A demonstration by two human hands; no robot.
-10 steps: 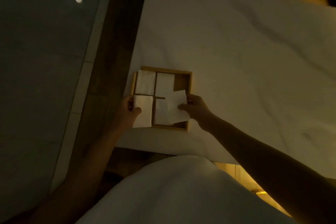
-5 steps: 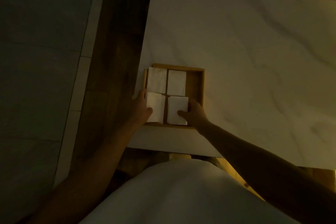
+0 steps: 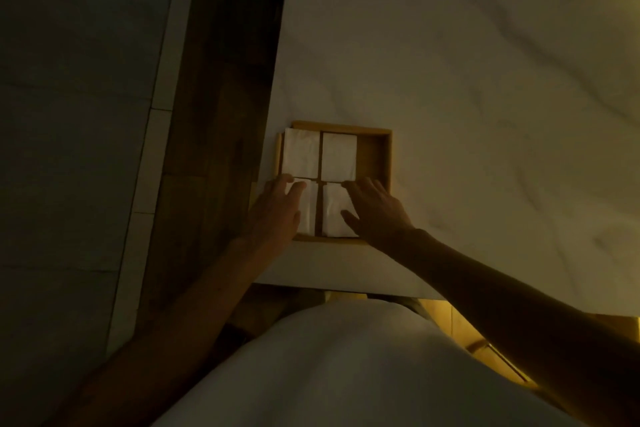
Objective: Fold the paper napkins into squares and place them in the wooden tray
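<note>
A square wooden tray (image 3: 384, 156) sits near the front left corner of the white marble table. Several folded white napkins lie in it: one at the far left (image 3: 301, 152), one at the far middle (image 3: 339, 156), one at the near left (image 3: 308, 211) and one at the near middle (image 3: 334, 215). My left hand (image 3: 277, 211) rests flat, fingers spread, on the near left napkin. My right hand (image 3: 374, 211) lies flat over the near middle napkin, fingers apart. The tray's right strip shows bare wood.
The white marble table (image 3: 467, 97) stretches far and right of the tray. Its left edge drops to a dark wooden floor strip (image 3: 214, 114) and grey tiles (image 3: 76, 114). My white-clad lap (image 3: 329, 367) fills the bottom. The scene is dim.
The right hand laid its tilted napkin down into the near middle spot and now presses it flat. The left hand slid onto the near left napkin with fingers spread.
</note>
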